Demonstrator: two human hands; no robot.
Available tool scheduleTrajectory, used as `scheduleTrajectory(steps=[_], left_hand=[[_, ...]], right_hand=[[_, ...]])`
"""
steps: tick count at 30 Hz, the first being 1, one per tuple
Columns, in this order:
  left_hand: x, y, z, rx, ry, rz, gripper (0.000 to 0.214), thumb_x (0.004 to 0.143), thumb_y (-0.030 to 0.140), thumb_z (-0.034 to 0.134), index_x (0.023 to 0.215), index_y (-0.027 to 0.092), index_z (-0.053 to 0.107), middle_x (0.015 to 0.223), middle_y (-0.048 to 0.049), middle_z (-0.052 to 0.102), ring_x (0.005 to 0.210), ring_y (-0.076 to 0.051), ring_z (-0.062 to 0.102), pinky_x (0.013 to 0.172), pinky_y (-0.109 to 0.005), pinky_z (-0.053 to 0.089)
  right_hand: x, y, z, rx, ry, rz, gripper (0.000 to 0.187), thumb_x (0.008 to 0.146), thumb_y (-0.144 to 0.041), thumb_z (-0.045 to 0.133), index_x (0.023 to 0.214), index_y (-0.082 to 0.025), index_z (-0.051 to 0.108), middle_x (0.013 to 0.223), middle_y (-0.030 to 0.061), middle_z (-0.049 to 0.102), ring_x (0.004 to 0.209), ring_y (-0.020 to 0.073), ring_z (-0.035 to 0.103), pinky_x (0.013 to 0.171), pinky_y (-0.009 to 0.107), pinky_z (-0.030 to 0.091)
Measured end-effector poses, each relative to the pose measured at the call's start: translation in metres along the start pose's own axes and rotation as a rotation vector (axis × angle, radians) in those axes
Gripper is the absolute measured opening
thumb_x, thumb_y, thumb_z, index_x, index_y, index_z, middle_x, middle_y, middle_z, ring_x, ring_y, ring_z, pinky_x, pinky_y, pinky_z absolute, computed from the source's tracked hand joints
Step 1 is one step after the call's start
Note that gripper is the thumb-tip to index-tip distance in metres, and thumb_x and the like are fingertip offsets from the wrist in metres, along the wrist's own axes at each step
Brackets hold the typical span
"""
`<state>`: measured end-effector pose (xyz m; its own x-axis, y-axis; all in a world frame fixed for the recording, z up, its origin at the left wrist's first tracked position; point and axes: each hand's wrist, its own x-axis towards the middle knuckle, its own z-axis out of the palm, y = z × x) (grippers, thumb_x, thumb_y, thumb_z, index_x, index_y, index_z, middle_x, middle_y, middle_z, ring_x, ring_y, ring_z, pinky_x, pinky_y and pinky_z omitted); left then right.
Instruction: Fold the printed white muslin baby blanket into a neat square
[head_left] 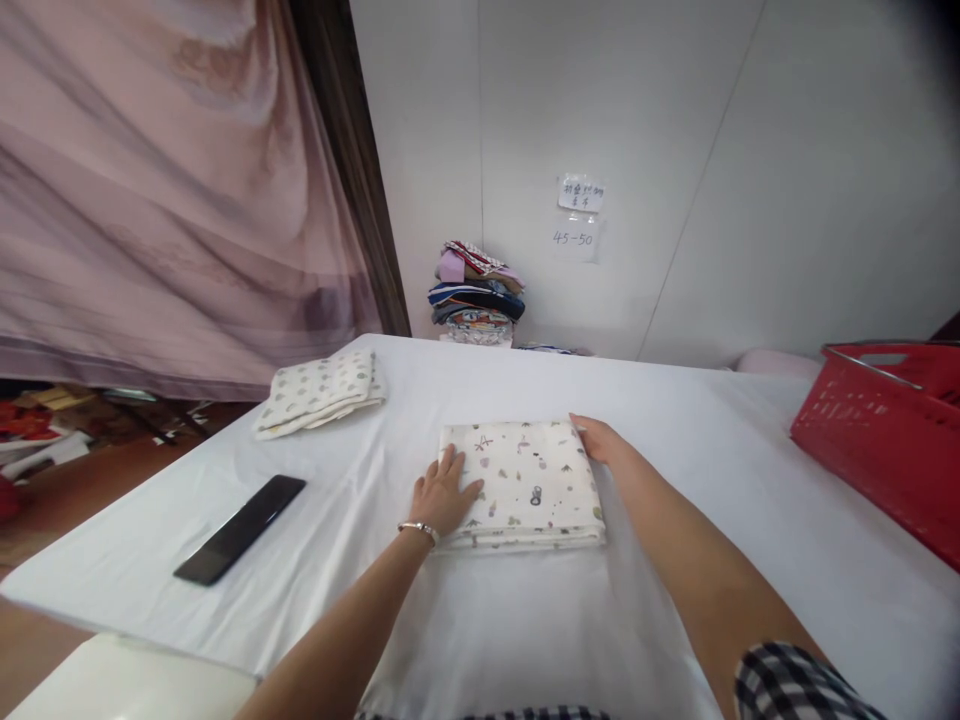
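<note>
A folded white cloth (536,485) with a small scattered print lies flat on the white-covered table in front of me. My left hand (444,495), with a bracelet at its wrist, rests on the cloth's left side, fingers spread and flat. At the far right corner, my right hand (595,438) is closed on the cloth's edge; some of its fingers are hidden. Further back on the left lies a second folded cloth (322,390), white with a pattern of small grey-green marks.
A black phone (240,530) lies on the table (360,460) at left. On the right stands a red plastic basket (885,440) with a metal handle. Beyond the table's far edge, a stack of folded fabrics (478,295) sits against the wall. A pink curtain (172,190) hangs at left.
</note>
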<state>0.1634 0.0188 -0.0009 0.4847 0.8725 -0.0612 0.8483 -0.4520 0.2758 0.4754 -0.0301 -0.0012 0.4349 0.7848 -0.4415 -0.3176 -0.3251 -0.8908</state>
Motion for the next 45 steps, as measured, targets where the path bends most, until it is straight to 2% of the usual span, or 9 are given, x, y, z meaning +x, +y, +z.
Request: scheduleTrajectory(steps=[5, 16, 20, 23, 26, 30, 35, 40, 45], left_hand=[[0.000, -0.001, 0.002, 0.016, 0.000, 0.016, 0.068, 0.082, 0.060, 0.031, 0.139, 0.025, 0.029, 0.151, -0.0012, 0.013, 0.132, -0.030, 0.024, 0.103, -0.047, 0.025], [-0.002, 0.000, 0.001, -0.019, -0.018, 0.005, 0.067, 0.082, 0.060, 0.031, 0.140, 0.027, 0.028, 0.151, -0.0001, 0.012, 0.133, -0.030, 0.022, 0.104, -0.047, 0.023], [-0.002, 0.001, -0.001, -0.024, -0.014, -0.006, 0.066, 0.081, 0.059, 0.033, 0.139, 0.028, 0.029, 0.151, -0.0001, 0.012, 0.133, -0.030, 0.022, 0.104, -0.048, 0.023], [-0.002, 0.002, 0.000, -0.023, -0.003, 0.000, 0.066, 0.081, 0.060, 0.034, 0.138, 0.028, 0.031, 0.151, -0.0002, 0.013, 0.132, -0.030, 0.023, 0.104, -0.048, 0.024], [-0.002, 0.002, 0.001, -0.020, 0.005, 0.007, 0.066, 0.081, 0.059, 0.034, 0.138, 0.027, 0.031, 0.151, -0.0007, 0.013, 0.132, -0.031, 0.024, 0.103, -0.050, 0.025], [-0.001, 0.002, 0.001, -0.025, -0.003, 0.003, 0.067, 0.081, 0.060, 0.033, 0.139, 0.026, 0.030, 0.151, -0.0007, 0.012, 0.132, -0.032, 0.023, 0.103, -0.050, 0.025], [-0.001, 0.000, 0.002, -0.040, -0.008, 0.020, 0.068, 0.080, 0.062, 0.032, 0.139, 0.027, 0.030, 0.151, 0.0004, 0.012, 0.132, -0.031, 0.023, 0.104, -0.049, 0.024], [-0.003, 0.002, 0.002, -0.063, -0.008, 0.015, 0.066, 0.080, 0.061, 0.035, 0.137, 0.028, 0.031, 0.151, -0.0001, 0.013, 0.132, -0.031, 0.023, 0.103, -0.049, 0.024], [-0.005, 0.001, -0.005, -0.284, 0.012, -0.050, 0.069, 0.078, 0.055, 0.044, 0.137, 0.023, 0.031, 0.152, -0.0042, 0.008, 0.132, -0.028, 0.026, 0.105, -0.041, 0.025]], right_hand=[[0.007, 0.007, 0.003, 0.135, 0.066, 0.053, 0.028, 0.079, -0.021, 0.050, 0.106, -0.013, 0.050, 0.075, 0.0057, 0.067, 0.064, 0.0186, 0.064, 0.065, 0.032, 0.051], [-0.001, 0.021, 0.007, 0.243, 0.243, -0.024, 0.067, 0.075, -0.016, 0.052, 0.135, -0.017, 0.021, 0.083, 0.0044, 0.065, 0.073, 0.0184, 0.065, 0.063, 0.031, 0.053], [-0.017, 0.023, 0.001, 0.222, 0.285, -0.124, 0.068, 0.079, -0.028, 0.047, 0.138, -0.022, 0.014, 0.107, 0.0084, 0.062, 0.093, 0.0183, 0.063, 0.073, 0.032, 0.053], [-0.030, 0.026, -0.007, 0.172, 0.332, -0.212, 0.066, 0.080, -0.033, 0.046, 0.139, -0.027, 0.016, 0.135, 0.0069, 0.045, 0.118, 0.0168, 0.048, 0.090, 0.030, 0.046], [-0.041, 0.028, -0.004, -0.136, 0.345, -0.364, 0.064, 0.081, -0.041, 0.045, 0.139, -0.026, 0.024, 0.146, 0.0033, 0.029, 0.131, 0.0179, 0.031, 0.103, 0.031, 0.033], [-0.046, 0.031, 0.016, -0.820, 0.304, -0.556, 0.064, 0.086, -0.047, 0.033, 0.141, -0.017, 0.024, 0.150, 0.0051, 0.018, 0.137, 0.0189, 0.013, 0.111, 0.033, 0.015], [-0.039, 0.045, 0.031, -1.271, 0.186, -0.394, 0.068, 0.086, -0.051, 0.032, 0.142, -0.014, 0.021, 0.151, 0.0079, 0.009, 0.138, 0.0246, 0.006, 0.109, 0.047, 0.008], [-0.034, 0.051, 0.025, -1.251, 0.174, -0.372, 0.069, 0.085, -0.053, 0.032, 0.142, -0.015, 0.022, 0.151, 0.0056, 0.007, 0.138, 0.0242, 0.007, 0.109, 0.047, 0.012], [-0.047, 0.044, 0.014, -0.835, 0.171, -0.354, 0.064, 0.082, -0.045, 0.045, 0.138, -0.017, 0.034, 0.150, 0.0039, 0.015, 0.136, 0.0205, 0.018, 0.112, 0.035, 0.012]])
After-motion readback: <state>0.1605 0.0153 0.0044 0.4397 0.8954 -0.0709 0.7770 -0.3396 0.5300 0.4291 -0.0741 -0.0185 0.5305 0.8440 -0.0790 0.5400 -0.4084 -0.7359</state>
